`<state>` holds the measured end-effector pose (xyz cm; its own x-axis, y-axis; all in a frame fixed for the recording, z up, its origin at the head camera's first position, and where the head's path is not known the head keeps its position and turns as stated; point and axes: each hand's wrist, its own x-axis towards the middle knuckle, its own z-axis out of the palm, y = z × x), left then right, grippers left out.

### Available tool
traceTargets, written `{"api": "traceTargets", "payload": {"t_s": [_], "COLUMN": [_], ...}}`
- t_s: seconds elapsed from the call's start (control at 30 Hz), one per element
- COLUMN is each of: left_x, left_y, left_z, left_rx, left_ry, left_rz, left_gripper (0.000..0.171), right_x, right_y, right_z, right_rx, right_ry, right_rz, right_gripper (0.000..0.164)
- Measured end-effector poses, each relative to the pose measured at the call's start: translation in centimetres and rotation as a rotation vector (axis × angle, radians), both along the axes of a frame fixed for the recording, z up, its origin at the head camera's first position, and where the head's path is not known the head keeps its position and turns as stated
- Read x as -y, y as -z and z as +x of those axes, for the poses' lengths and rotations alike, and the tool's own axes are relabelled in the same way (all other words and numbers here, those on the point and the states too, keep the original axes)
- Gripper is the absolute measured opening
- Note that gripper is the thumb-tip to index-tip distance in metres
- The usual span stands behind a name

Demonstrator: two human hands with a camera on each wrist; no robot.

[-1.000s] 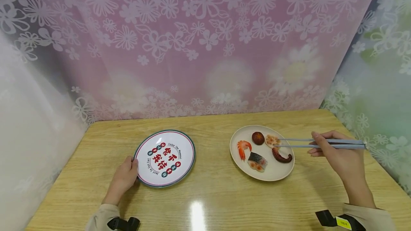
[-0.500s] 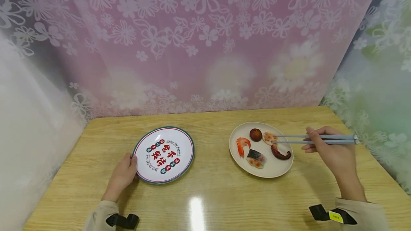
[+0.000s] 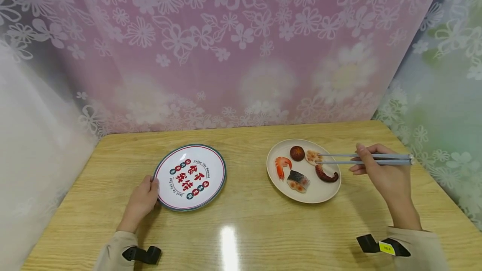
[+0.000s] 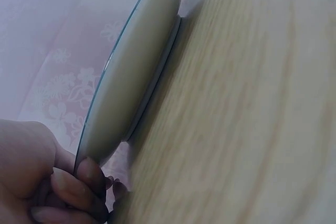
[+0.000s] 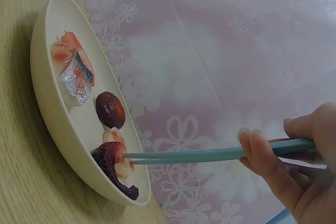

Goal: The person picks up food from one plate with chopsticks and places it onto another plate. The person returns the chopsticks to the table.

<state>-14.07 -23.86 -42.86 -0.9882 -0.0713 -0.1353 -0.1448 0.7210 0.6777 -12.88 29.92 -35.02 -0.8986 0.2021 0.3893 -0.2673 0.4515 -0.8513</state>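
Note:
On the left, my left hand (image 3: 142, 198) grips the near-left rim of a white plate (image 3: 214, 175) with red lettering and a green edge. In the left wrist view, fingers curl under that plate's rim (image 4: 123, 72). My right hand (image 3: 384, 175) holds a pair of blue-grey chopsticks (image 3: 384, 159), pointing left. Their tips touch a pale, brown-patched food slice (image 3: 311, 156) in a cream plate (image 3: 320, 193). Whether the slice is pinched, I cannot tell. Around it lie a dark mushroom cap (image 3: 297, 153), an octopus tentacle (image 3: 326, 175), a shrimp (image 3: 280, 167) and a silver-skinned fish piece (image 3: 298, 181).
Both plates stand apart on a light wooden table (image 3: 244, 204). Pink floral cloth (image 3: 233, 74) hangs behind its far edge, with more cloth at both sides. Black camera straps (image 3: 142, 255) are worn on the wrists.
My right hand and the chopsticks have moved a little left over the cream plate. The pale slice and mushroom cap have shifted slightly left. My left hand keeps its grip on the white plate.

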Motion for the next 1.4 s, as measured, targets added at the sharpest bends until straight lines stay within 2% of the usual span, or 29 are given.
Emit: {"api": "traceTargets", "payload": {"t_s": [0.33, 0.67, 1.0, 1.3, 1.4], "left_x": [0.08, -0.04, -0.16, -0.05, -0.04], "left_y": [-0.20, -0.41, -0.27, -0.11, -0.02], "left_z": [0.00, -0.04, -0.13, -0.14, -0.11], "left_rx": [0.023, 0.035, 0.037, 0.032, 0.038], "left_ry": [-0.008, -0.013, -0.012, -0.011, -0.016], "left_rz": [-0.002, 0.006, 0.012, 0.007, 0.012], "left_gripper": [0.031, 0.031, 0.032, 0.031, 0.031], "right_x": [0.42, 0.82, 0.85, 0.41, 0.25], "right_y": [-0.31, -0.67, -0.90, -0.37, 0.03], "right_z": [0.08, 0.36, 0.27, 0.16, 0.05], "right_rx": [-0.053, -0.075, -0.071, -0.014, -0.017], "right_ry": [0.016, 0.061, 0.057, 0.080, 0.071], "right_rz": [-0.116, -0.121, -0.170, -0.206, -0.237], "right_gripper": [0.030, 0.027, 0.028, 0.012, 0.015]}}
